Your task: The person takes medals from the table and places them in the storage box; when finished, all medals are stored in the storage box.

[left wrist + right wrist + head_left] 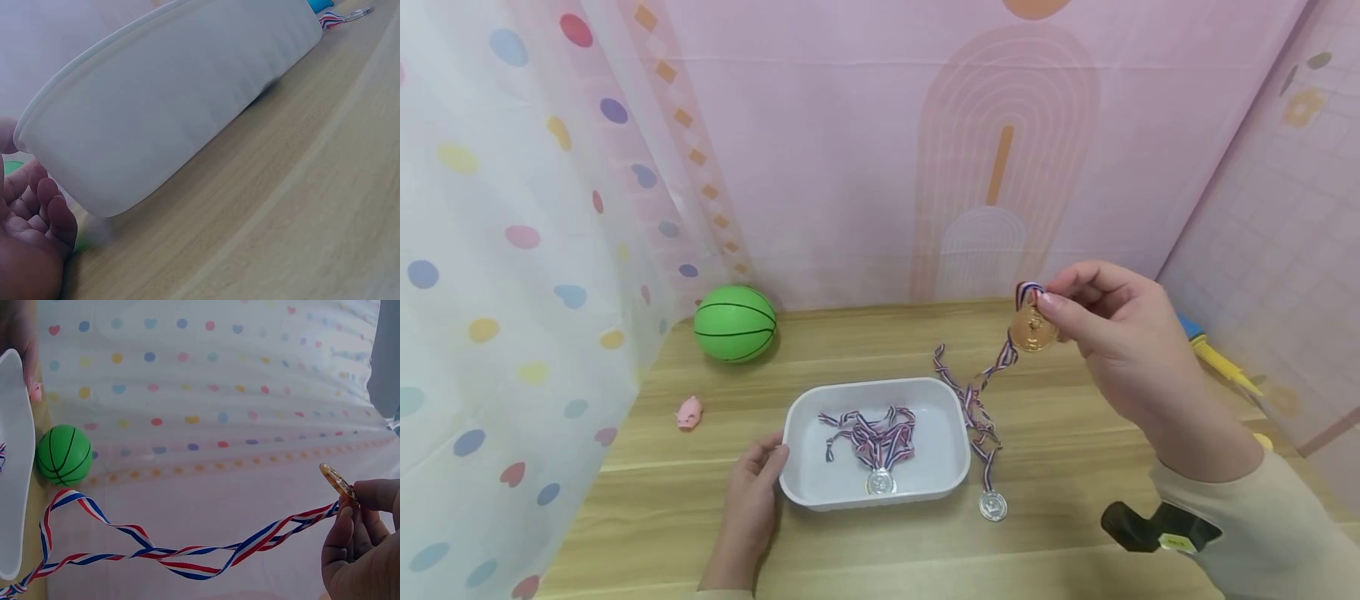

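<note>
My right hand [1112, 325] pinches a gold medal [1033, 327] by its top edge, raised over the table to the right. The medal's red, white and blue ribbon [231, 550] hangs from it, twisted, down toward the table. At the left end of a white plastic basin [951, 417], my left hand [754, 492] grips the rim, thumb over the edge and fingers against the outside. Inside the basin lies a silver medal [881, 482] with its ribbon bunched up. Another silver medal [992, 505] lies on the table right of the basin, its ribbon running up along the basin's side.
A green ball with black lines [735, 323] sits at the back left, with a small pink pig toy [688, 412] in front of it. On the far right, partly behind my right arm, is a blue and yellow tool [1217, 354]. Curtains close off the back and sides.
</note>
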The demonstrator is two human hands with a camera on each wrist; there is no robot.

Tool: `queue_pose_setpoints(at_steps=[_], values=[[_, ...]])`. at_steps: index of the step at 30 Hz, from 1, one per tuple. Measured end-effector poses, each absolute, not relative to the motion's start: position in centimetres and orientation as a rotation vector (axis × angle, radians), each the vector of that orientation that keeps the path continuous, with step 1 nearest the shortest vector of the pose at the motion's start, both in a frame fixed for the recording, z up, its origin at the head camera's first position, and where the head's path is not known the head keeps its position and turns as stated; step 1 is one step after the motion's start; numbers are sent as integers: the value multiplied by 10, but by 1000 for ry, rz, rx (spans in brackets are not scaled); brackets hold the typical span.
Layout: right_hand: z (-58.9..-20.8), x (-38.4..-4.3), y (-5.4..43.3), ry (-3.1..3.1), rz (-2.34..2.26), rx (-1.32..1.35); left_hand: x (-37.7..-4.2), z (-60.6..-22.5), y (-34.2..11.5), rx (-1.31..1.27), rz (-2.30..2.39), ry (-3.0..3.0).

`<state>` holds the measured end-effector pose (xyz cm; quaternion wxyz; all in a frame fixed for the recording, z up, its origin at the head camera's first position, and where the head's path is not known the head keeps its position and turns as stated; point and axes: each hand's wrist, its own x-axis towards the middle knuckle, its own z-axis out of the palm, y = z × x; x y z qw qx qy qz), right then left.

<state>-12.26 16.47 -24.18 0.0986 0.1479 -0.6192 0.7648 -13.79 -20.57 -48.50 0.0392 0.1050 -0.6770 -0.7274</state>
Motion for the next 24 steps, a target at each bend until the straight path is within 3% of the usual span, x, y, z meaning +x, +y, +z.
queue_pose_setpoints(at_steps=[11,24], values=[[-241,-134,138,-1971,2243,442,-137,-486,-203,334,-2230,-2090],[-273,-152,121,-2134,2192,378,-135,-487,-202,336,-2221,-2105]])
